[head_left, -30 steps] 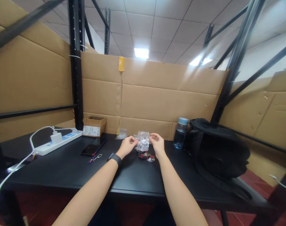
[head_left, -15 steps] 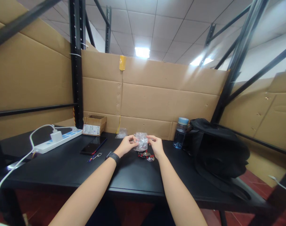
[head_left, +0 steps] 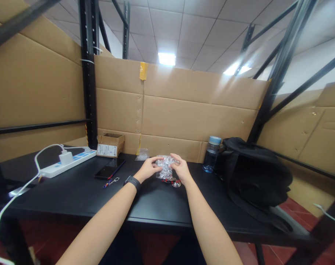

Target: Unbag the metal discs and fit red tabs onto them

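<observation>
Both my hands hold a small clear plastic bag [head_left: 164,167] just above the black table [head_left: 81,195]. My left hand [head_left: 149,168], with a black watch on its wrist, pinches the bag's left top corner. My right hand [head_left: 179,168] pinches the right top corner. Under the bag lie a few small clear and red parts [head_left: 175,183] on the table; what they are is too small to tell.
A white power strip [head_left: 66,165] with a charger and cable lies at the left. A small cardboard box [head_left: 110,144], a phone [head_left: 108,170], a pen, keys [head_left: 110,181] and another small clear bag [head_left: 142,155] are nearby. A water bottle [head_left: 211,154] and black backpack [head_left: 253,175] stand right. Cardboard walls surround the table.
My hands have drawn closer together and lower with the bag, which now looks more crumpled. The view has tilted slightly.
</observation>
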Motion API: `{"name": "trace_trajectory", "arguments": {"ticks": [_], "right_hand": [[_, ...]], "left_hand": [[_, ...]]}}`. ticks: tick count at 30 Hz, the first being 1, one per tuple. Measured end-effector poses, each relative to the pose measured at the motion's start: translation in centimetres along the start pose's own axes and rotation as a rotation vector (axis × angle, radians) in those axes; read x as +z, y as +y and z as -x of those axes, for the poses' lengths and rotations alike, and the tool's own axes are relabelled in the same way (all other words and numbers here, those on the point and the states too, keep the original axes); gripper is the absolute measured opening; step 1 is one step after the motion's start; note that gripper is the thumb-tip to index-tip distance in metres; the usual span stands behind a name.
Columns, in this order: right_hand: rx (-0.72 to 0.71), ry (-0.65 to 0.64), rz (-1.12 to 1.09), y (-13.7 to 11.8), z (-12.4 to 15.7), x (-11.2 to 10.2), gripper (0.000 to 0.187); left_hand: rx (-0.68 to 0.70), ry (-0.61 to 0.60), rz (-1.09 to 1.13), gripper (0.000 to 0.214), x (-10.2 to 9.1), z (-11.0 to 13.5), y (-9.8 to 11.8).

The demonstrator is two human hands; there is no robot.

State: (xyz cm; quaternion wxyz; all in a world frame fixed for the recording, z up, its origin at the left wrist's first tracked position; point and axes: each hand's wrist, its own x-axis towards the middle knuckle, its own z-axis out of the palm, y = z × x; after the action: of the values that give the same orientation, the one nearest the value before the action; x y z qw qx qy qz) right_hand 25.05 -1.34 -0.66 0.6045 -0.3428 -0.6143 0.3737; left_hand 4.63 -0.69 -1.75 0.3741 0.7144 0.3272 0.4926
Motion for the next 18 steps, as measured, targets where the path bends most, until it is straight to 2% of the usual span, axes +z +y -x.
{"name": "trace_trajectory", "arguments": {"ticks": [5, 8, 12, 15, 18], "right_hand": [[0.088, 0.039, -0.081, -0.21, 0.22, 0.15, 0.078], [0.139, -0.038, -0.102, -0.22, 0.54, 0.23, 0.081], [0.101, -0.120, -0.059, 0.07, 0.66, 0.11, 0.080], [0.084, -0.055, -0.003, 0.39, 0.38, -0.20, 0.071], [0.071, 0.023, 0.071, 0.76, 0.04, -0.55, 0.065]], "left_hand": [[0.000, 0.032, 0.052, 0.069, 0.13, 0.05, 0.24], [-0.017, 0.036, 0.087, 0.062, 0.18, 0.03, 0.22], [-0.048, 0.015, 0.097, 0.051, 0.14, -0.11, -0.07], [0.013, 0.052, -0.076, 0.035, 0.00, -0.21, -0.38], [0.199, 0.112, -0.393, 0.023, -0.19, -0.15, -0.45]]}}
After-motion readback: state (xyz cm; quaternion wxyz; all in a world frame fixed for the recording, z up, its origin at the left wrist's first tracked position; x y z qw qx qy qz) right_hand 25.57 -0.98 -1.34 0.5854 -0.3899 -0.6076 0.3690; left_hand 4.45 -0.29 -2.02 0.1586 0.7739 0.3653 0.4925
